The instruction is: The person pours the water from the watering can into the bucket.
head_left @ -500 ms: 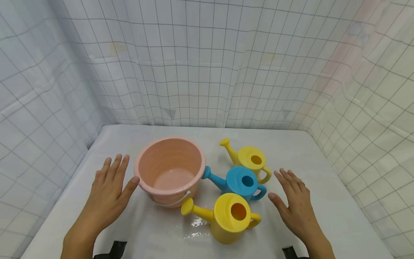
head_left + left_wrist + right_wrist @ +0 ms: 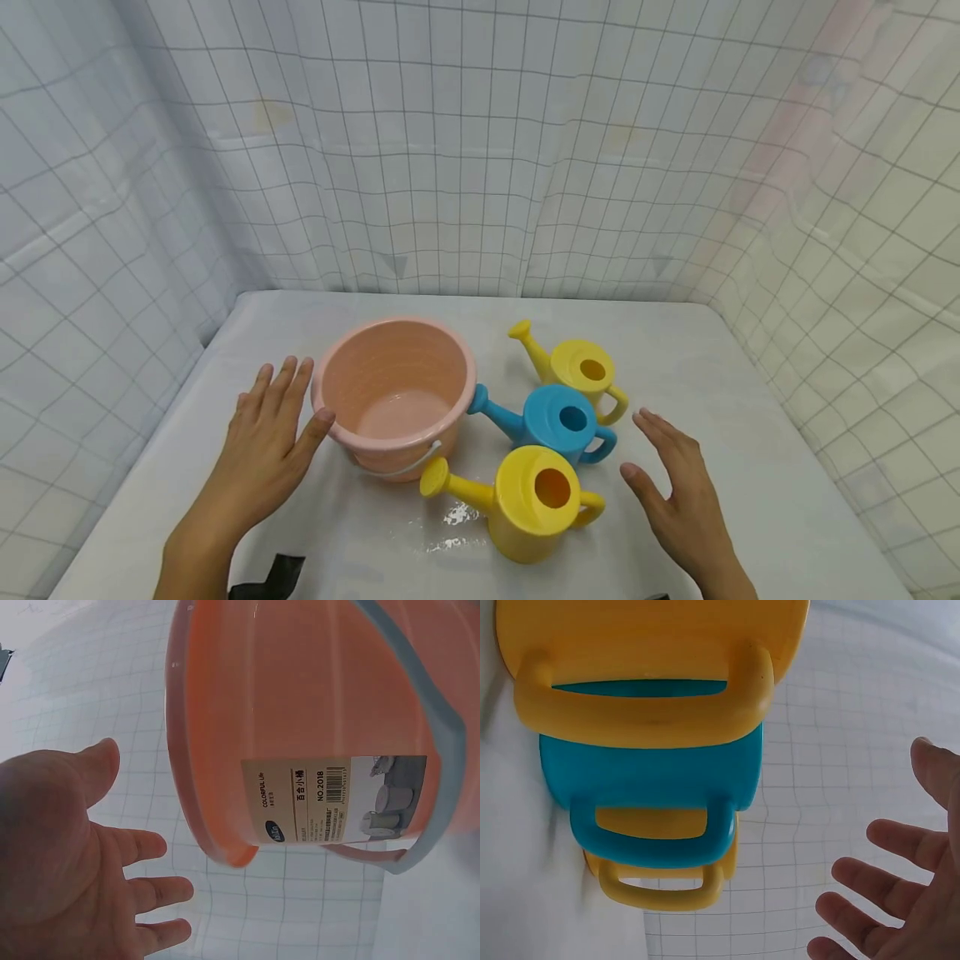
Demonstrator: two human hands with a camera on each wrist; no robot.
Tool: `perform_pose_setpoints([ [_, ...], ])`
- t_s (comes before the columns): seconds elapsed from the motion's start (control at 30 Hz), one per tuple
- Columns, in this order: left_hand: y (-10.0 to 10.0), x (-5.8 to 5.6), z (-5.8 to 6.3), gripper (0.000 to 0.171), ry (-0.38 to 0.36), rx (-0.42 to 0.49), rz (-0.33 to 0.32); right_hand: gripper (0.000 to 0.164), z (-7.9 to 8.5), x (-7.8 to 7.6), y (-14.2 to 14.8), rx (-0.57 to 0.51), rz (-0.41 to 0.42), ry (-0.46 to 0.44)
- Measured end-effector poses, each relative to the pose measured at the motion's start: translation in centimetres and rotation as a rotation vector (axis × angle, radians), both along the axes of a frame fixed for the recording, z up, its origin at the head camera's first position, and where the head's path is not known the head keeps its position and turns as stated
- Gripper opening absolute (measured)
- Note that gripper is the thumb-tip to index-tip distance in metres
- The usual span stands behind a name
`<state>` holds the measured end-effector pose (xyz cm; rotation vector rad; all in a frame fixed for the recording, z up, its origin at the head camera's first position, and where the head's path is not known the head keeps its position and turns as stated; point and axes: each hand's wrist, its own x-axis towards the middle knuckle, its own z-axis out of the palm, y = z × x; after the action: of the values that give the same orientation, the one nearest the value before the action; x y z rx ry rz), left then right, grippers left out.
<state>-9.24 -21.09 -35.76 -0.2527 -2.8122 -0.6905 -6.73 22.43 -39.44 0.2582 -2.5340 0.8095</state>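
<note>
White grid-patterned curtains (image 2: 480, 167) around a white bench (image 2: 757, 450) here. Left grip (image 2: 258, 454) is released, just left of a round pink plastic bucket (image 2: 393, 367); right grip (image 2: 686, 500)'s released too, well off to the bucket's right. Also right of the bucket: a glossy yellow watering can (image 2: 525, 521) nearer the front, a blue watering can (image 2: 543, 421), then another yellow watering can (image 2: 566, 358) farther back.
</note>
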Motion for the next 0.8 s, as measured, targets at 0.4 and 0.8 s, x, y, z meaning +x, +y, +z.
perform_pose_setpoints([
  [0.4, 0.3, -0.2, -0.1, 0.066, -0.03, 0.009, -0.015, 0.051, -1.1, 1.4, -1.0, -0.112, -0.11, -0.12],
  [0.8, 0.6, -0.4, 0.0, 0.066, -0.035, 0.015, -0.009, 0.044, -2.0, 1.5, -1.3, -0.189, -0.117, -0.174],
])
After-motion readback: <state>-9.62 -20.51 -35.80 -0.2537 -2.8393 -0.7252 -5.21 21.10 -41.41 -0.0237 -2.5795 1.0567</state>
